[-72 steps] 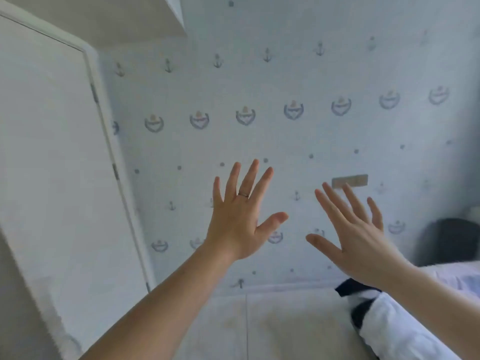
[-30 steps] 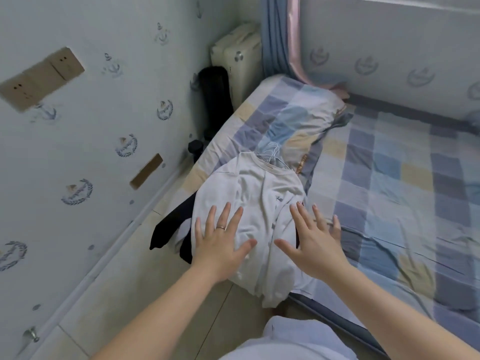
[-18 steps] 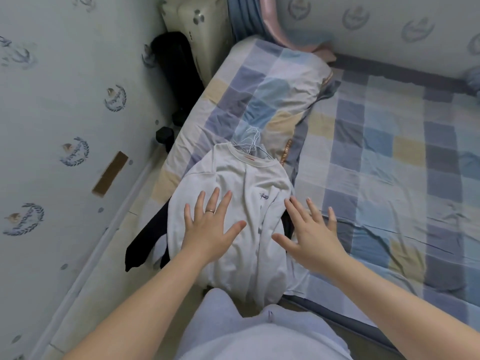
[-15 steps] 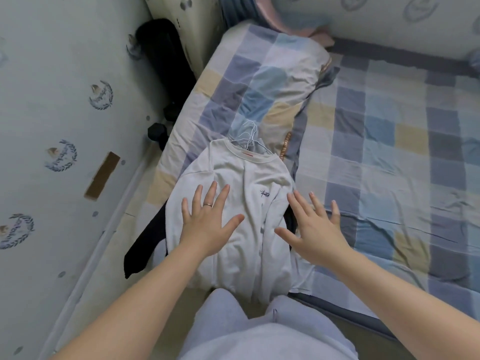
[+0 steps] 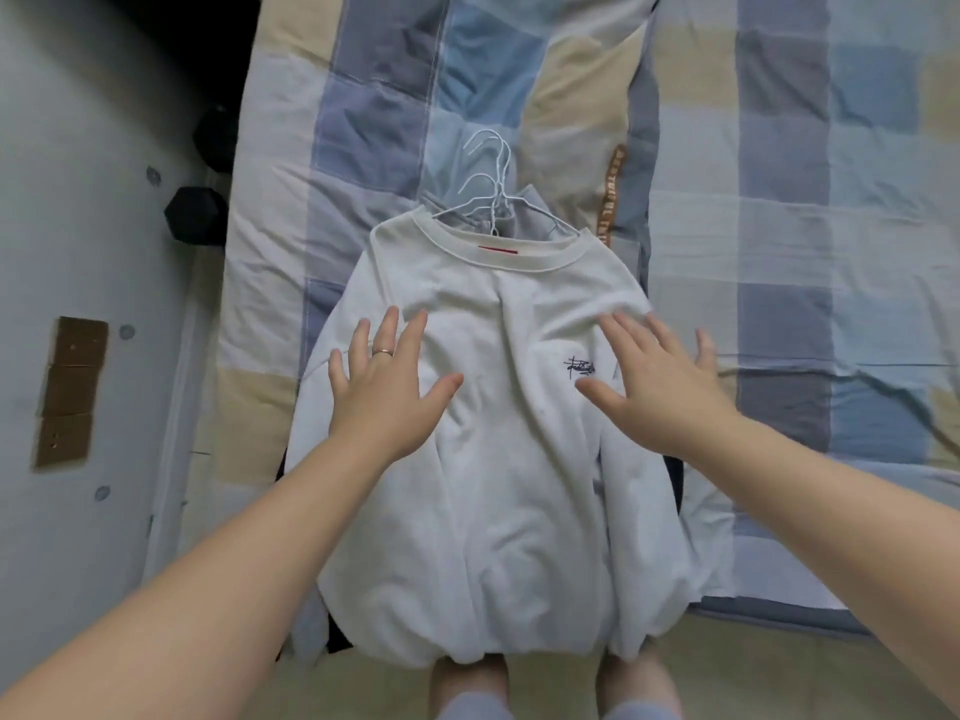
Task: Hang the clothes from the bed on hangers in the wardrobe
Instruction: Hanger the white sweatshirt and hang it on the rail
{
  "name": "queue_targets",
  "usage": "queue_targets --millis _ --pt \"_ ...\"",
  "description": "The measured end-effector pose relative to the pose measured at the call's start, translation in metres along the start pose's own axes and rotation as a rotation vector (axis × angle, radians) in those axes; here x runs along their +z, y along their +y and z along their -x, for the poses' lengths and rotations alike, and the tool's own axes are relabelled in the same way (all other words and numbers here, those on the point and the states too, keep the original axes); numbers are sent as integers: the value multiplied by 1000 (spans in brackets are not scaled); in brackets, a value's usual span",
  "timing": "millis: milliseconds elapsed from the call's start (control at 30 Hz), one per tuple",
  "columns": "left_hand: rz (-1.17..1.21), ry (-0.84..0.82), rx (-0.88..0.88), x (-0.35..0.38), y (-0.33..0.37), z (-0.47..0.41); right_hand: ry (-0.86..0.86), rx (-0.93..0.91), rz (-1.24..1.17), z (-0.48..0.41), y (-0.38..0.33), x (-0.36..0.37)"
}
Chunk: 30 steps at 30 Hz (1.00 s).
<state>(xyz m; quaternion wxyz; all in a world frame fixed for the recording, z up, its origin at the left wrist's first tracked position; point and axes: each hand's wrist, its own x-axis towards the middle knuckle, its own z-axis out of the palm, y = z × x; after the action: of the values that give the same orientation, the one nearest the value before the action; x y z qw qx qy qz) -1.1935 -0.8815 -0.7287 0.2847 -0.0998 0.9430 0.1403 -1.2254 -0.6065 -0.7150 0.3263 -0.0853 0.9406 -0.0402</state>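
A person is standing at the edge of a bed (image 5: 789,283), feet (image 5: 467,683) showing on the pale floor (image 5: 779,678) at the bottom of the view. Both bare forearms are reaching forward and down.

The left hand (image 5: 387,392) is hovering palm-down over the left chest of a white sweatshirt (image 5: 498,501). Its fingers are straight and fanned apart, its thumb is pointing inward, and it is wearing a ring (image 5: 383,352). The right hand (image 5: 660,392) is mirroring it over the right chest, fingers splayed and thumb angled toward the middle. Neither hand is gripping anything, and the view is not showing whether the palms are touching the cloth.

The sweatshirt is lying front-up on the near part of the bed, collar pointing away from the person. Its hem is bunching and drooping over the mattress edge toward the floor. It is showing a small dark logo (image 5: 579,366) on the chest beside the right thumb and a red label (image 5: 498,250) inside the ribbed neckline. A dark garment (image 5: 335,634) is peeking out from under its lower left side.

Just beyond the collar, a bundle of white wire hangers (image 5: 488,192) is resting with hooks pointing away, their lower parts slipping under the neckline. They are lying on a folded checked quilt (image 5: 374,111) in blue, grey and cream.
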Motion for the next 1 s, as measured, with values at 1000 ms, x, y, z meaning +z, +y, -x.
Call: queue_targets --millis 1000 --pt "86 340 152 -22 -34 -176 124 123 -523 -186 54 -4"
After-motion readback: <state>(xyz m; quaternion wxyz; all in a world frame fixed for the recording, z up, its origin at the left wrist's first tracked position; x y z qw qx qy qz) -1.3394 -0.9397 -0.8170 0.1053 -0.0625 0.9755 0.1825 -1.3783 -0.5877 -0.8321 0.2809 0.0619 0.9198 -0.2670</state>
